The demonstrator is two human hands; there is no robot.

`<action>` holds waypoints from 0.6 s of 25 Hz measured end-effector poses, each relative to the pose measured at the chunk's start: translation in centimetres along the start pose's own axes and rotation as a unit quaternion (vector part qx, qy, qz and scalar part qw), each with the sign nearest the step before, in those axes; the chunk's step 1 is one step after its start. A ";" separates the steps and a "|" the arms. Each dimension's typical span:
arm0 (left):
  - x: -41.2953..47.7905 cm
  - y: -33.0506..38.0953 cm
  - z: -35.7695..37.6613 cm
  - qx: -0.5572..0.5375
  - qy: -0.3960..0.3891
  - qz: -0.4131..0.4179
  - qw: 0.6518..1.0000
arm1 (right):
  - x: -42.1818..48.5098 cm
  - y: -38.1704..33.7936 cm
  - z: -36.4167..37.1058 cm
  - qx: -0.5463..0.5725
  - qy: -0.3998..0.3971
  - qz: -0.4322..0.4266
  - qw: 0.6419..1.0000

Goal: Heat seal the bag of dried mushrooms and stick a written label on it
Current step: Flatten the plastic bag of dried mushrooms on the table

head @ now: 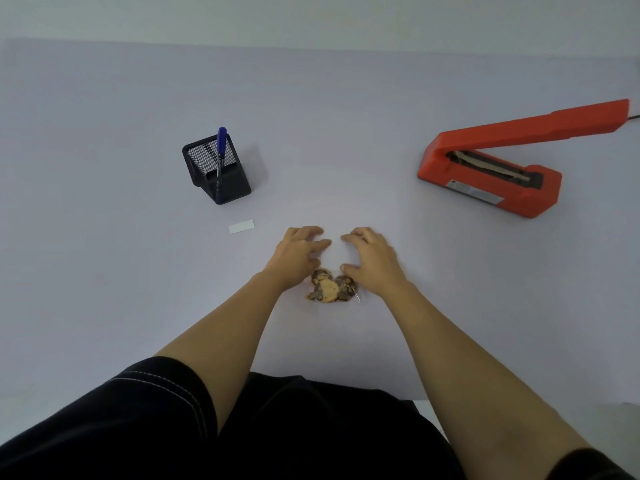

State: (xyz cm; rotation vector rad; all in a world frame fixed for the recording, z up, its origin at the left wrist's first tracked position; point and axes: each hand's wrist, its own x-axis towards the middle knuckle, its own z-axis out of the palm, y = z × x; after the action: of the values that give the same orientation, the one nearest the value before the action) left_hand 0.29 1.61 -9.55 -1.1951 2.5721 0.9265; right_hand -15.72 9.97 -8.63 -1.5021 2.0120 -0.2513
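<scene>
Both forearms are reaching in from bottom of frame, left hand and right hand pressing spread fingers on the near-invisible bag's empty top, mushrooms centre-frame; judging pre-seal flattening, next carrying it to open sealer upper right.

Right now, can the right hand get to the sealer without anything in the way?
Probably yes. The right hand rests on the clear bag of mushrooms, and only bare table lies between it and the orange sealer off to its right, whose lid stands raised.
</scene>
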 end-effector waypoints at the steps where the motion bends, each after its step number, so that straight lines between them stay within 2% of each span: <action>1: 0.1 0.1 -0.1 0.004 -0.005 -0.009 1.000 | 0.0 -0.1 -0.1 -0.008 -0.004 0.012 1.000; 5: 0.4 0.8 -0.4 0.013 -0.022 -0.048 0.999 | 0.0 -0.9 0.3 -0.028 -0.003 0.053 0.998; 9: 0.5 1.9 -0.3 -0.018 0.004 -0.111 0.994 | -0.1 -2.0 0.8 -0.029 0.019 0.113 0.993; 12: 0.4 3.1 -0.5 -0.059 0.021 -0.191 0.980 | -0.1 -2.7 0.8 0.041 0.029 0.194 0.980; 15: 0.4 4.3 -0.6 -0.111 0.030 -0.250 0.961 | 0.0 -3.4 0.7 0.123 0.041 0.237 0.963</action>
State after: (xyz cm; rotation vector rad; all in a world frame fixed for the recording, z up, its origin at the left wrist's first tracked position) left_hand -3.09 3.12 -7.20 -1.8414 2.0734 1.0793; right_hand -12.63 8.91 -7.52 -0.8390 2.2399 -0.3521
